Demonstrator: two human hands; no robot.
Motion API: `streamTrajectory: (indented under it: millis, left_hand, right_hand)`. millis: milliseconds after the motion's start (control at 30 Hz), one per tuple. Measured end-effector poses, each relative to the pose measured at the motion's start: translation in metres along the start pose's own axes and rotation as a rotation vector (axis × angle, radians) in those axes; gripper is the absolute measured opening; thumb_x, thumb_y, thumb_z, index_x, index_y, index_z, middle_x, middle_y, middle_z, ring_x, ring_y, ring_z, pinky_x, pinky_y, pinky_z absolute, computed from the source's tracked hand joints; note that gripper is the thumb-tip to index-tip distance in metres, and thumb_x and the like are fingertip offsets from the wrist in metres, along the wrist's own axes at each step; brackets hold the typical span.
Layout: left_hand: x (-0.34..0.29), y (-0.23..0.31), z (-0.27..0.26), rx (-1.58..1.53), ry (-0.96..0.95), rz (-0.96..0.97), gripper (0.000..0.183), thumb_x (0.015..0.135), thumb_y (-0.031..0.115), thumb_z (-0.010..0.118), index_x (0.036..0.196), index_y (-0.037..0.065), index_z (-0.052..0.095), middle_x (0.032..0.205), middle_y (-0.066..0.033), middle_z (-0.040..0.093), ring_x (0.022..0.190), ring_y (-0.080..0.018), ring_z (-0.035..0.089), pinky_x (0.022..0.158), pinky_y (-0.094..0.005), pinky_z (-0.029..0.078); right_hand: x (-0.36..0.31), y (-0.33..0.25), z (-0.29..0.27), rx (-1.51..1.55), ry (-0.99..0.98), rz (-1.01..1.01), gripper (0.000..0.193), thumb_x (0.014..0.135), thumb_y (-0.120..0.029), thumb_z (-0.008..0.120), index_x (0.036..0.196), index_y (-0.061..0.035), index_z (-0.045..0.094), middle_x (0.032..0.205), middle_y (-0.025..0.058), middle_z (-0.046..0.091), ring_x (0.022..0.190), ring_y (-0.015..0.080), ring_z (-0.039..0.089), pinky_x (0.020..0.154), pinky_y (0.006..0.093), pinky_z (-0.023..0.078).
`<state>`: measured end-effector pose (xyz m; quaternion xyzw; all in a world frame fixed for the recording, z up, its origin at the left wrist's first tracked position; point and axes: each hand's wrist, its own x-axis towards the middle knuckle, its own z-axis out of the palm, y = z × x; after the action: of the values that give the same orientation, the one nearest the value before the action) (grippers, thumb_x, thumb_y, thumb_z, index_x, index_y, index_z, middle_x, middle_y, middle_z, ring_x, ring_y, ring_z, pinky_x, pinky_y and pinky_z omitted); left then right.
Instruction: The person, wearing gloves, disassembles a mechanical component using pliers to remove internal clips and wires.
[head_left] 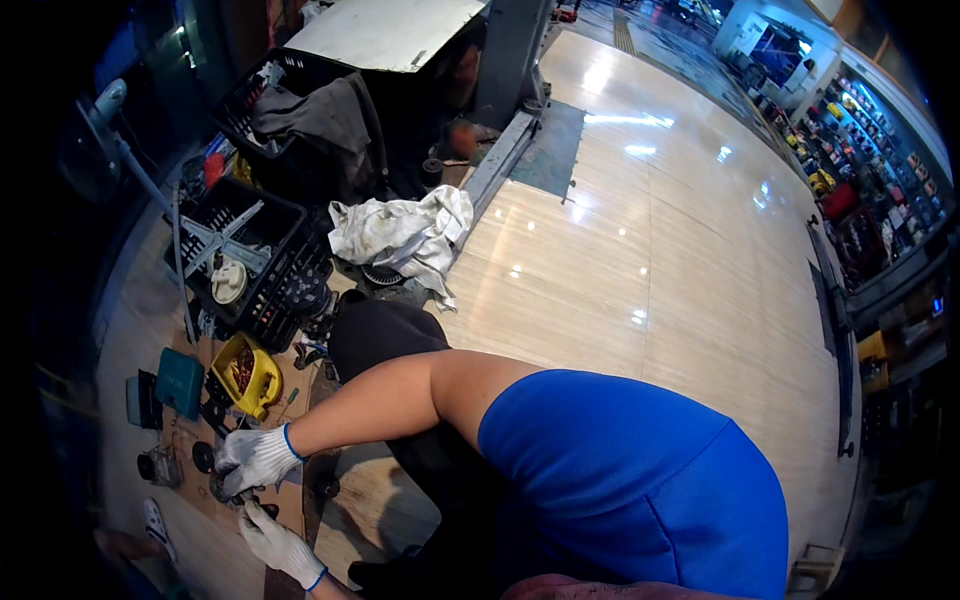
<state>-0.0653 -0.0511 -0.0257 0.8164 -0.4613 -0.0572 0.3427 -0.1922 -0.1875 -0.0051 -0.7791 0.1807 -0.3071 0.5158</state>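
Note:
My right hand [258, 460], in a white knit glove with a blue cuff and darkened fingers, reaches over a cardboard sheet [290, 508]. Its fingers curl round a small dark metal part [218, 488], mostly hidden by the glove. Just below, my left hand [280, 548], gloved alike, has thumb and fingers pressed together close to the right fingertips; what they pinch is too small to make out. A black ring-shaped part [203, 457] lies beside the right fingers. Close by is a yellow cut-open jug [247, 372] with reddish-brown small pieces inside.
A teal case [180, 383] and a grey metal-like part [160, 466] lie left of my hands. Beyond the jug stand a black crate [290, 215] of parts and a white rag [405, 235]. Another person's sandalled foot [158, 530] is at lower left. A steel post [510, 60] rises behind.

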Motion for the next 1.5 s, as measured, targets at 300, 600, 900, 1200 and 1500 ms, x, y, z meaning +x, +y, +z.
streamTrajectory:
  millis: [300,600,900,1200,1500]
  left_hand:
    - [0.001,0.006,0.008,-0.054,0.031,0.192,0.051,0.104,0.039,0.044,0.111,-0.009,0.062,0.096,-0.0222,0.065,0.081,-0.0336,0.062,0.071,-0.0425,0.047]
    - [-0.009,-0.01,0.016,-1.516,-0.473,-0.411,0.029,0.105,0.035,0.049,0.092,0.011,0.056,0.067,-0.0011,0.042,0.056,-0.0144,0.04,0.067,-0.0394,0.047]
    - [-0.003,0.008,0.002,-0.179,0.026,0.067,0.038,0.1,0.029,0.054,0.102,-0.008,0.062,0.089,-0.0215,0.068,0.082,-0.0308,0.066,0.073,-0.0415,0.049]
    - [-0.01,0.025,-0.001,-0.001,0.112,0.303,0.026,0.092,0.02,0.064,0.094,-0.005,0.064,0.085,-0.0246,0.065,0.077,-0.0405,0.063,0.069,-0.046,0.048]
    - [-0.005,0.012,-0.02,-0.051,-0.026,0.37,0.028,0.1,0.018,0.053,0.096,-0.009,0.06,0.081,-0.0216,0.065,0.07,-0.0338,0.062,0.066,-0.0429,0.047]
  right_hand:
    - [-0.008,0.018,-0.016,0.076,0.007,-0.046,0.045,0.084,-0.036,0.066,0.081,0.0079,0.062,0.068,0.0224,0.057,0.061,0.0278,0.053,0.06,0.0414,0.044]
    - [-0.001,0.009,-0.011,0.183,-0.092,0.026,0.034,0.082,-0.03,0.069,0.078,0.0037,0.063,0.068,0.0115,0.062,0.062,0.0194,0.055,0.058,0.0376,0.046]
    - [0.002,-0.001,-0.002,0.024,-0.08,0.072,0.04,0.087,-0.034,0.065,0.083,0.0045,0.058,0.07,0.0224,0.056,0.064,0.0302,0.055,0.06,0.0423,0.044]
    - [-0.006,0.012,-0.001,0.222,-0.078,0.24,0.038,0.088,-0.03,0.062,0.107,0.0025,0.06,0.066,0.0079,0.057,0.047,0.0176,0.054,0.038,0.0327,0.045]
    - [-0.013,-0.045,-0.037,0.132,-0.203,0.178,0.037,0.085,-0.033,0.07,0.074,0.0003,0.06,0.062,0.0043,0.057,0.056,0.0127,0.053,0.052,0.0306,0.045]
